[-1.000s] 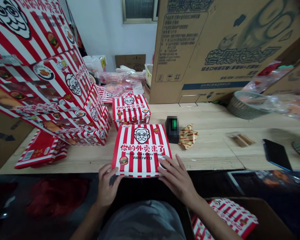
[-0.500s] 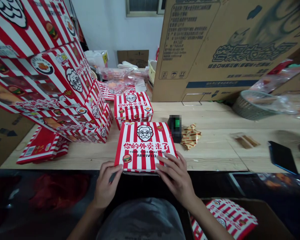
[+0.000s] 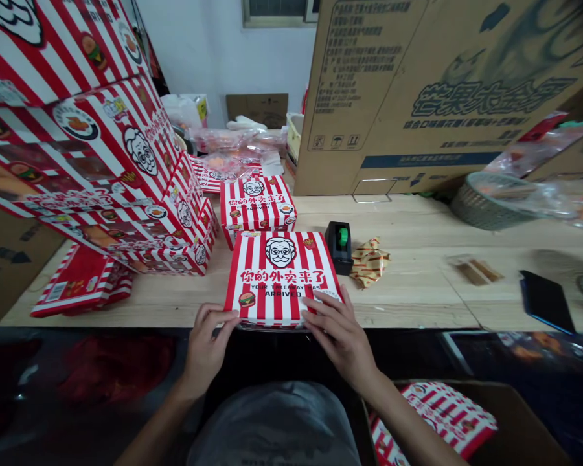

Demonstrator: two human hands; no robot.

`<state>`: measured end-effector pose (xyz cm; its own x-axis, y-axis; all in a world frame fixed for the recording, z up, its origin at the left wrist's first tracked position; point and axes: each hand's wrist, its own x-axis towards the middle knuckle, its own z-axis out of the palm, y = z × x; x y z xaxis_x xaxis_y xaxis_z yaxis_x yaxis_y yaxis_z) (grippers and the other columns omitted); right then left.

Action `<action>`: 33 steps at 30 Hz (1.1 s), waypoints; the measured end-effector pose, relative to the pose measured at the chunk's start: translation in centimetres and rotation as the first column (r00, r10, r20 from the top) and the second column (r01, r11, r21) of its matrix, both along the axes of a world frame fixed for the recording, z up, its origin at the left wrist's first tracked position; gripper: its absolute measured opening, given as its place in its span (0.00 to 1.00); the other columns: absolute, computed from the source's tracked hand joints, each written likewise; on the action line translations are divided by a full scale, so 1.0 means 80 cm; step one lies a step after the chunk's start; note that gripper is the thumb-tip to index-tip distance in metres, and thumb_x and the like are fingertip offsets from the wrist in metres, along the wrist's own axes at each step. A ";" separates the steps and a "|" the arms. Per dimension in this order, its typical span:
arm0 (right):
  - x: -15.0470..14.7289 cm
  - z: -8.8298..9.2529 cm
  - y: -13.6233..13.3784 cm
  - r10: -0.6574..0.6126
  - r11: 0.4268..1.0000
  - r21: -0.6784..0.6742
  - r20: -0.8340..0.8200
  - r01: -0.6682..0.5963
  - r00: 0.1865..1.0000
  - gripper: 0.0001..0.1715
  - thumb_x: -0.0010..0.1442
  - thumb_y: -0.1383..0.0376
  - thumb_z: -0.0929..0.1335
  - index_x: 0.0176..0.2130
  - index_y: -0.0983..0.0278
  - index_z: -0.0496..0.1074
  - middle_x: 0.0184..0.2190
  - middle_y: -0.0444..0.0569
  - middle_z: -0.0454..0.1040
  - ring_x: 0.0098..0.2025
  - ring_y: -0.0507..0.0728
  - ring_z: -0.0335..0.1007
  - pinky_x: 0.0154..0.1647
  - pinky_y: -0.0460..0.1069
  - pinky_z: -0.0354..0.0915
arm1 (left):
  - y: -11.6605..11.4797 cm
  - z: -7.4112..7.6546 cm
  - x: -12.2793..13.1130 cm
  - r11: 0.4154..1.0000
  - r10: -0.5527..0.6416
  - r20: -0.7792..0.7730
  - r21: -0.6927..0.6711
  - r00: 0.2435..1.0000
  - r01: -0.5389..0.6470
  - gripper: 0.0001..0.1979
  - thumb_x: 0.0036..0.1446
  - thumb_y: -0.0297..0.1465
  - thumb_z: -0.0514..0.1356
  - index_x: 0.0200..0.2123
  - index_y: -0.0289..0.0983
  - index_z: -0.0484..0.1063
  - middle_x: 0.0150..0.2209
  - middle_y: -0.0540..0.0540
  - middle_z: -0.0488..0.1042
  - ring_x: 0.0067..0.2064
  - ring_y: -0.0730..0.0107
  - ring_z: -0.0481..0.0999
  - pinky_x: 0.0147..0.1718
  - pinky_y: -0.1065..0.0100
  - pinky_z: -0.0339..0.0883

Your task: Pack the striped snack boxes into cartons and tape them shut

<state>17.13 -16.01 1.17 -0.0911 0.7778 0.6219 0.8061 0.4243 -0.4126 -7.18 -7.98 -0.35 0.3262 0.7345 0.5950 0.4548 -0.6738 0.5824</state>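
A red-and-white striped takeaway box [image 3: 282, 285] lies at the front edge of the table, its lid down and printed with a bearded face. At its front left corner my left hand [image 3: 208, 343] pinches the edge between thumb and fingers. My right hand [image 3: 341, 336] grips the front right part, fingers laid over the lid and thumb at the front edge. Just behind stands a second, smaller-looking striped box [image 3: 258, 204]. A black tape dispenser [image 3: 339, 249] with a green hub touches or nearly touches the right side, beside a crumpled patterned wrapper [image 3: 369, 262].
Striped boxes are stacked high [image 3: 111, 149] on the left, with flat red packs [image 3: 78, 285] below. A large brown carton [image 3: 418, 97] stands at the back right, near a grey basket [image 3: 488, 200]. A dark phone-like slab [image 3: 547, 301] lies right. More striped packaging [image 3: 437, 414] sits lower right.
Both hands keep their hold on the front of the takeaway box, with only slight finger movement. The whole view has shifted a little.
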 end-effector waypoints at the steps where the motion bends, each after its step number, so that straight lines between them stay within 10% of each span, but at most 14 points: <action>1: 0.004 -0.001 0.000 0.026 1.000 -0.013 0.014 -0.026 1.000 0.15 0.56 0.71 0.67 0.45 0.59 0.68 0.45 0.49 0.74 0.53 0.58 0.64 0.60 0.67 0.47 | -0.001 0.000 0.000 1.000 0.000 0.007 -0.011 1.000 0.000 0.04 0.56 0.26 0.57 0.35 0.39 0.69 0.32 0.51 0.67 0.35 0.74 0.69 0.33 0.72 0.66; 8: 0.034 -0.012 -0.010 0.091 0.985 -0.149 0.002 -0.089 0.996 0.22 0.58 0.70 0.65 0.52 0.57 0.64 0.61 0.54 0.54 0.63 0.61 0.47 0.59 0.66 0.51 | -0.002 -0.014 -0.017 0.990 -0.035 -0.100 0.129 0.994 0.048 0.03 0.57 0.28 0.56 0.33 0.40 0.69 0.38 0.48 0.61 0.40 0.74 0.66 0.37 0.72 0.65; 22: 0.033 0.007 -0.015 0.139 0.977 -0.160 -0.017 -0.140 0.990 0.19 0.59 0.72 0.63 0.51 0.62 0.64 0.51 0.51 0.70 0.57 0.55 0.59 0.59 0.56 0.58 | -0.014 -0.020 0.046 0.934 0.182 -0.050 0.322 0.982 -0.157 0.08 0.50 0.26 0.63 0.34 0.39 0.68 0.48 0.42 0.66 0.58 0.58 0.56 0.56 0.46 0.44; 26: 0.029 -0.007 -0.024 0.069 0.988 -0.143 0.081 -0.057 0.994 0.21 0.58 0.70 0.65 0.51 0.59 0.63 0.51 0.50 0.70 0.59 0.59 0.56 0.62 0.69 0.35 | -0.011 -0.020 0.047 0.939 0.055 -0.080 0.343 0.995 -0.025 0.08 0.53 0.24 0.60 0.37 0.38 0.65 0.42 0.45 0.72 0.51 0.64 0.66 0.56 0.48 0.47; 33: 0.018 -0.044 -0.026 0.055 0.997 -0.043 -0.050 -0.057 0.997 0.27 0.58 0.77 0.61 0.55 0.61 0.59 0.57 0.53 0.63 0.60 0.56 0.54 0.62 0.61 0.50 | -0.017 -0.026 0.070 0.900 0.151 -0.135 0.429 0.979 -0.080 0.05 0.54 0.30 0.60 0.36 0.40 0.70 0.39 0.46 0.74 0.51 0.62 0.65 0.57 0.44 0.30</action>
